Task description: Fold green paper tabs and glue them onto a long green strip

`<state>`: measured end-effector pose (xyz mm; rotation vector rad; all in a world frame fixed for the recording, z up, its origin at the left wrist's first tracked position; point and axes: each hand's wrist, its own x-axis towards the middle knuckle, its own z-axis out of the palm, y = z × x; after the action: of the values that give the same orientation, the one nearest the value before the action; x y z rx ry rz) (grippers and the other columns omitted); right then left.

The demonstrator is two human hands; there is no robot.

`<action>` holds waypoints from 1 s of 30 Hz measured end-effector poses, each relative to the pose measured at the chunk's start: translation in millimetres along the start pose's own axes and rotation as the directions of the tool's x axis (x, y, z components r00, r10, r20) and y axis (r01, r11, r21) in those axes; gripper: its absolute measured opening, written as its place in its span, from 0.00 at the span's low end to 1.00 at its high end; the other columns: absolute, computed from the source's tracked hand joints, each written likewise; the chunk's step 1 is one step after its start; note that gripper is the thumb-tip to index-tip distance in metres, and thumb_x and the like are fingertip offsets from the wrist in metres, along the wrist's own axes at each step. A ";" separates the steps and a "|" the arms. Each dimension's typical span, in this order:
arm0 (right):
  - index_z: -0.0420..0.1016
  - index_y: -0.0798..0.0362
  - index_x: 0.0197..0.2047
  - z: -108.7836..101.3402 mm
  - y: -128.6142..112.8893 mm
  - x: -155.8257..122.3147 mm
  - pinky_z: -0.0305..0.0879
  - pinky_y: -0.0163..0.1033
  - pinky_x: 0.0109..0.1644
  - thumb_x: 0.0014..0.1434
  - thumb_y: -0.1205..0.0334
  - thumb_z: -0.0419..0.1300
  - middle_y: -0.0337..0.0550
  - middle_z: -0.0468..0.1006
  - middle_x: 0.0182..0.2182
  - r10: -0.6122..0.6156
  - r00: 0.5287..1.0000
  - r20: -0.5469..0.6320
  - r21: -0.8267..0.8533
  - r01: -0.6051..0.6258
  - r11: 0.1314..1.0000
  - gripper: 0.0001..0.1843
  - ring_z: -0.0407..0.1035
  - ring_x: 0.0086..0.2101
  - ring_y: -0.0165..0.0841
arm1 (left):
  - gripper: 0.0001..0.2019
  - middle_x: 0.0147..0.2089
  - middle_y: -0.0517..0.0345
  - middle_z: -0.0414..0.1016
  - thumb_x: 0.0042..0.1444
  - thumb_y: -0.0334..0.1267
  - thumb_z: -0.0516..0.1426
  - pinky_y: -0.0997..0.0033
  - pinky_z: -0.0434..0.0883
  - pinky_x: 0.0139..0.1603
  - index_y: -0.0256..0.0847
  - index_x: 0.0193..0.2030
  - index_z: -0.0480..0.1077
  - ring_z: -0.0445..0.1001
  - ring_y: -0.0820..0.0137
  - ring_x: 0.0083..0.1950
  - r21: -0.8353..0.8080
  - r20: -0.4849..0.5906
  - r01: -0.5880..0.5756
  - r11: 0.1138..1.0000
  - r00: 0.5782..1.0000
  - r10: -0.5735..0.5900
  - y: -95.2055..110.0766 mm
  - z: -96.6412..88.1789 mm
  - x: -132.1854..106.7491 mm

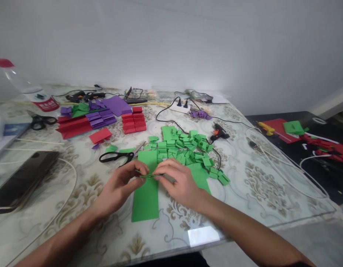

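Between both hands is a small folded strip of green paper (148, 176), pinched at its two ends. My left hand (124, 181) grips the left end with thumb and fingertips. On the other end, the thumb and fingers of my right hand (175, 180) are closed. Beneath them a long green paper sheet (145, 204) lies flat on the table. Just beyond my right hand spreads a heap of small folded green paper pieces (185, 146). Black-handled scissors (118, 156) lie partly open beyond my left hand, blades toward the sheet.
A patterned table (99, 226) carries a phone (24, 181) and a bottle (35, 92) at left. Red folded paper (134, 121) and purple paper (117, 105) lie farther back. A power strip (179, 107) and glue gun (219, 132) sit among cables. A wall stands behind.
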<state>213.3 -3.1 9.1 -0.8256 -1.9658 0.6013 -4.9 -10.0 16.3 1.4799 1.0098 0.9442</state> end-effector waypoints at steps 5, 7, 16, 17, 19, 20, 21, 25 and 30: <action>0.83 0.51 0.42 -0.3 6.0 -2.9 0.71 0.41 0.42 0.70 0.64 0.59 0.44 0.76 0.34 -0.068 0.996 -0.054 -0.164 0.059 0.985 0.10 0.72 0.37 0.35 | 0.04 0.35 0.61 0.68 0.56 0.33 0.61 0.73 0.65 0.38 0.43 0.38 0.72 0.65 0.70 0.38 -0.051 0.011 0.089 0.995 0.996 -0.088 -2.7 -3.0 1.4; 0.83 0.51 0.44 -0.4 8.2 -5.3 0.71 0.38 0.39 0.71 0.65 0.57 0.44 0.76 0.33 -0.111 0.993 -0.041 -0.154 0.103 0.983 0.11 0.72 0.34 0.32 | 0.08 0.36 0.60 0.69 0.52 0.34 0.61 0.72 0.67 0.38 0.43 0.40 0.73 0.66 0.68 0.39 -0.179 0.023 0.115 0.977 0.993 -0.113 -4.3 -3.3 3.9; 0.82 0.50 0.48 -6.8 12.3 -9.4 0.65 0.36 0.32 0.70 0.71 0.54 0.42 0.73 0.30 -0.356 0.933 0.050 -0.323 0.352 0.878 0.15 0.70 0.30 0.31 | 0.13 0.27 0.55 0.75 0.54 0.46 0.67 0.70 0.70 0.26 0.37 0.36 0.76 0.73 0.69 0.25 -0.416 0.226 0.546 0.727 0.837 -0.499 -9.2 3.7 5.6; 0.82 0.51 0.48 -7.3 12.1 -9.1 0.66 0.36 0.32 0.70 0.71 0.54 0.43 0.73 0.30 -0.364 0.930 0.059 -0.321 0.363 0.875 0.15 0.70 0.31 0.31 | 0.13 0.28 0.56 0.75 0.53 0.45 0.68 0.72 0.70 0.26 0.37 0.36 0.76 0.72 0.70 0.26 -0.425 0.220 0.539 0.727 0.841 -0.495 -8.9 3.3 5.2; 0.81 0.51 0.49 -7.1 11.7 -8.6 0.67 0.37 0.33 0.69 0.71 0.54 0.43 0.73 0.31 -0.351 0.933 0.076 -0.302 0.357 0.884 0.15 0.71 0.32 0.32 | 0.12 0.31 0.57 0.74 0.53 0.43 0.69 0.73 0.70 0.28 0.38 0.37 0.77 0.72 0.72 0.28 -0.431 0.192 0.486 0.760 0.873 -0.449 -7.5 1.9 5.0; 0.81 0.50 0.49 -6.4 11.3 -8.3 0.68 0.37 0.35 0.69 0.71 0.54 0.44 0.74 0.32 -0.328 0.942 0.077 -0.282 0.336 0.899 0.15 0.72 0.33 0.32 | 0.11 0.31 0.58 0.73 0.54 0.43 0.69 0.74 0.70 0.29 0.39 0.36 0.77 0.72 0.72 0.29 -0.410 0.177 0.447 0.795 0.894 -0.412 -6.7 1.3 5.1; 0.81 0.49 0.48 -5.2 10.7 -7.9 0.70 0.37 0.37 0.69 0.72 0.54 0.44 0.74 0.34 -0.293 0.954 0.062 -0.250 0.299 0.921 0.15 0.72 0.34 0.33 | 0.10 0.31 0.59 0.72 0.55 0.43 0.68 0.74 0.70 0.31 0.39 0.36 0.76 0.71 0.73 0.30 -0.371 0.151 0.399 0.839 0.917 -0.369 -6.0 0.8 5.1; 0.76 0.49 0.47 2.0 6.1 -4.4 0.74 0.40 0.46 0.65 0.70 0.58 0.46 0.76 0.41 0.035 0.996 -0.087 0.068 -0.029 0.997 0.11 0.75 0.42 0.35 | 0.11 0.29 0.63 0.70 0.61 0.46 0.64 0.73 0.69 0.35 0.41 0.35 0.73 0.70 0.72 0.31 -0.070 -0.001 0.161 0.984 0.987 -0.161 -5.5 1.2 3.6; 0.66 0.49 0.49 13.5 7.5 0.9 0.74 0.37 0.41 0.52 0.61 0.72 0.39 0.76 0.36 0.528 0.840 0.122 0.569 -0.495 0.657 0.25 0.76 0.35 0.32 | 0.11 0.29 0.63 0.72 0.65 0.46 0.59 0.72 0.66 0.35 0.42 0.36 0.73 0.70 0.71 0.32 0.290 -0.087 -0.014 0.957 0.995 0.041 -7.7 4.5 1.3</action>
<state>203.6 1.4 -2.1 -0.9771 -1.3346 1.4250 -1.0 -9.6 8.2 1.7078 1.2386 0.9197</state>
